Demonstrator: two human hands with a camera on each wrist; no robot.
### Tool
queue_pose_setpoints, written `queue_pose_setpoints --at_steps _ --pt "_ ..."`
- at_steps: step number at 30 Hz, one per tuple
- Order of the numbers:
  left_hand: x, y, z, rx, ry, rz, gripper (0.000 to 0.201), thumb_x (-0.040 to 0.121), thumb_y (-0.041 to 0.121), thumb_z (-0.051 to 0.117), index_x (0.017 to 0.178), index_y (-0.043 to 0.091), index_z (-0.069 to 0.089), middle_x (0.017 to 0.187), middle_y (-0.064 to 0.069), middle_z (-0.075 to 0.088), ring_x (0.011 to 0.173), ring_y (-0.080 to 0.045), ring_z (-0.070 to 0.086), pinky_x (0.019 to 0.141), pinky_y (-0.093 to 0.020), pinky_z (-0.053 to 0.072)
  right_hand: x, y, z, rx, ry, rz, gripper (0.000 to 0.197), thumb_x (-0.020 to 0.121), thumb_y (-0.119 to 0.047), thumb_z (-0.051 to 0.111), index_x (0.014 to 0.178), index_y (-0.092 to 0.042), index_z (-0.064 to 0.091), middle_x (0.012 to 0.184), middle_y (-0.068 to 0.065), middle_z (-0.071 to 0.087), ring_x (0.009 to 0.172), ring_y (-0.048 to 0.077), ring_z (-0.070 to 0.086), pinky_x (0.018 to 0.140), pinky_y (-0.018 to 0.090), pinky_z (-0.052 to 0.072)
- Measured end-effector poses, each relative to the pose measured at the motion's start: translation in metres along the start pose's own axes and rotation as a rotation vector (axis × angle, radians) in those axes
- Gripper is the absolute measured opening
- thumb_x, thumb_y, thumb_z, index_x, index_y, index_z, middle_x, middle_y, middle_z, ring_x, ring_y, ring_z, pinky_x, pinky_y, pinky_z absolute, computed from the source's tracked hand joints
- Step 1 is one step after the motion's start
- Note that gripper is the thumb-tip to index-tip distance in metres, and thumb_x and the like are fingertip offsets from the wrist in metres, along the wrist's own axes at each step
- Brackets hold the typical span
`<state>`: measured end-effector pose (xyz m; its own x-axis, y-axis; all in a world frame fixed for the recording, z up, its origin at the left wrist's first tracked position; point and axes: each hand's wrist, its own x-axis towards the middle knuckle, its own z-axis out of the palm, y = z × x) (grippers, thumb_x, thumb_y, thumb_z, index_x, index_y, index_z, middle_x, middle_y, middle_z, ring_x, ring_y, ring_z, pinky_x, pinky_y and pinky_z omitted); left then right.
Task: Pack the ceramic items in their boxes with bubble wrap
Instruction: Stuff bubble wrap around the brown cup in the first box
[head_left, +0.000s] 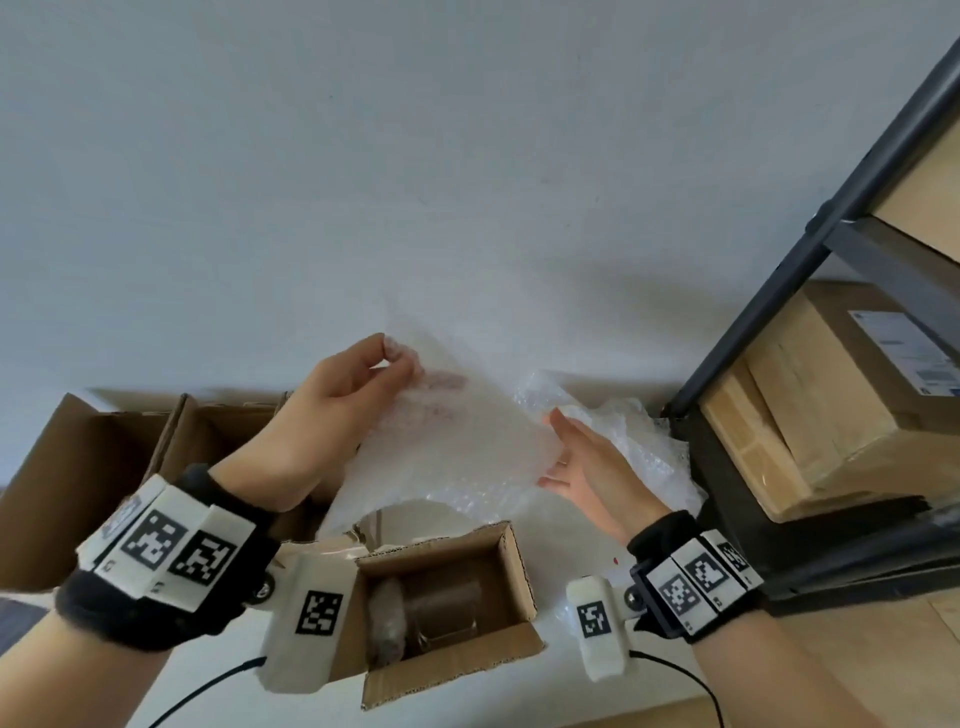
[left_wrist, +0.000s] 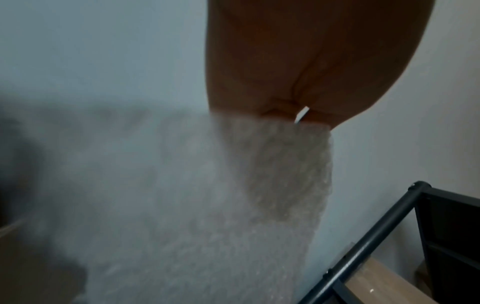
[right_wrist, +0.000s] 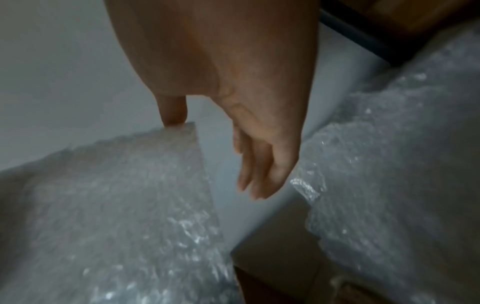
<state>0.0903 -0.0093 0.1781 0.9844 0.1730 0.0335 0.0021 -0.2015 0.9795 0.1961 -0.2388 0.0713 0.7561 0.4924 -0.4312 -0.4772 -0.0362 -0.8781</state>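
My left hand (head_left: 397, 358) pinches the top left corner of a clear bubble wrap sheet (head_left: 457, 447) and holds it up in front of the white wall. The left wrist view shows that pinch (left_wrist: 298, 117) with the sheet (left_wrist: 233, 195) hanging below it. My right hand (head_left: 558, 452) is at the sheet's right edge with its fingers straight. In the right wrist view only the thumb (right_wrist: 174, 117) touches the sheet (right_wrist: 116, 205). Below stands a small open cardboard box (head_left: 519, 561) holding a brown ceramic cup (head_left: 447, 597) and a wrapped item (head_left: 387, 618).
A loose pile of bubble wrap (head_left: 644, 441) lies behind my right hand. A dark metal shelf (head_left: 779, 322) with cardboard boxes (head_left: 821, 405) stands at the right. Larger open cardboard boxes (head_left: 93, 457) sit at the left against the wall.
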Motion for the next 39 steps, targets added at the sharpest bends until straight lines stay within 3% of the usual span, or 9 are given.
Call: queue_pose_setpoints --at_steps 5,10,18,21,26,28,31,35,39 --pt "-0.008 -0.009 -0.023 -0.052 0.067 0.007 0.018 0.089 0.034 0.056 0.095 0.017 0.060 0.087 -0.006 0.072 0.082 -0.021 0.064 0.074 -0.027 0.048 0.002 -0.001 0.006 0.293 -0.095 -0.129 0.052 0.078 -0.016 0.068 0.127 -0.011 0.053 0.087 0.012 0.070 0.082 0.025 0.069 0.076 0.034 0.056" --pt "-0.019 -0.029 -0.040 -0.004 0.223 0.010 0.061 0.077 0.028 0.065 0.132 0.030 0.038 0.083 -0.006 0.075 0.081 -0.016 0.072 0.072 -0.018 0.055 0.002 -0.011 0.004 0.190 -0.107 -0.326 0.040 0.073 -0.010 0.071 0.112 -0.017 0.068 0.079 0.009 0.068 0.079 0.020 0.068 0.077 0.029 0.055" --pt "-0.029 -0.040 -0.044 0.242 0.257 0.072 0.027 0.061 0.026 0.078 0.087 0.027 0.073 0.083 0.016 0.073 0.076 -0.002 0.070 0.072 -0.007 0.050 0.001 -0.041 0.011 -0.375 0.036 -0.550 0.020 0.078 -0.001 0.071 0.087 -0.020 0.071 0.077 -0.008 0.071 0.076 0.005 0.068 0.074 0.011 0.049" --pt "-0.028 -0.048 -0.043 0.351 0.322 0.042 0.017 0.071 0.015 0.079 0.076 0.029 0.071 0.080 0.016 0.072 0.074 -0.002 0.067 0.068 -0.003 0.047 -0.003 -0.058 0.021 -0.531 0.080 -0.693 0.013 0.081 -0.010 0.071 0.083 -0.023 0.068 0.102 -0.008 0.064 0.098 0.001 0.061 0.088 0.015 0.047" --pt "-0.023 -0.052 -0.034 0.775 0.230 -0.073 0.037 0.070 0.038 0.079 0.102 0.032 0.061 0.120 0.006 0.049 0.118 -0.017 0.043 0.095 -0.028 0.035 -0.007 -0.081 0.053 -0.739 0.007 -0.841 0.004 0.086 -0.011 0.067 0.090 -0.009 0.067 0.107 -0.001 0.065 0.106 0.006 0.059 0.097 0.024 0.045" --pt "-0.019 -0.048 -0.022 0.793 0.156 -0.025 0.049 0.074 0.048 0.072 0.117 0.029 0.059 0.122 0.009 0.053 0.114 -0.013 0.048 0.099 -0.035 0.040 -0.009 -0.087 0.067 -0.795 -0.039 -0.893 0.007 0.085 -0.008 0.068 0.090 -0.003 0.067 0.106 0.004 0.065 0.105 0.012 0.060 0.097 0.022 0.043" --pt "-0.012 -0.043 -0.011 0.640 0.207 0.045 0.018 0.089 0.028 0.063 0.102 0.018 0.067 0.094 0.001 0.070 0.088 -0.016 0.064 0.084 -0.040 0.051 -0.010 -0.089 0.078 -0.804 0.003 -0.993 0.030 0.082 -0.013 0.072 0.108 -0.002 0.061 0.122 0.004 0.055 0.120 0.017 0.052 0.104 0.018 0.035" --pt "-0.017 -0.037 -0.014 0.161 0.276 0.033 0.013 0.089 0.015 0.063 0.080 0.021 0.069 0.082 0.003 0.074 0.080 -0.011 0.070 0.071 -0.018 0.052 -0.011 -0.084 0.068 -0.502 0.100 -0.704 0.094 0.067 -0.047 0.076 0.143 -0.021 0.027 0.147 -0.007 0.031 0.135 0.005 0.031 0.108 0.020 0.030" --pt "-0.028 -0.034 -0.016 -0.259 0.176 -0.033 0.009 0.084 0.024 0.064 0.088 0.022 0.073 0.096 -0.007 0.074 0.088 -0.016 0.071 0.069 -0.016 0.053 -0.006 -0.064 0.054 -0.191 -0.178 -0.293 0.087 0.061 -0.049 0.082 0.135 -0.021 0.044 0.124 0.001 0.062 0.117 0.018 0.058 0.096 0.032 0.046"
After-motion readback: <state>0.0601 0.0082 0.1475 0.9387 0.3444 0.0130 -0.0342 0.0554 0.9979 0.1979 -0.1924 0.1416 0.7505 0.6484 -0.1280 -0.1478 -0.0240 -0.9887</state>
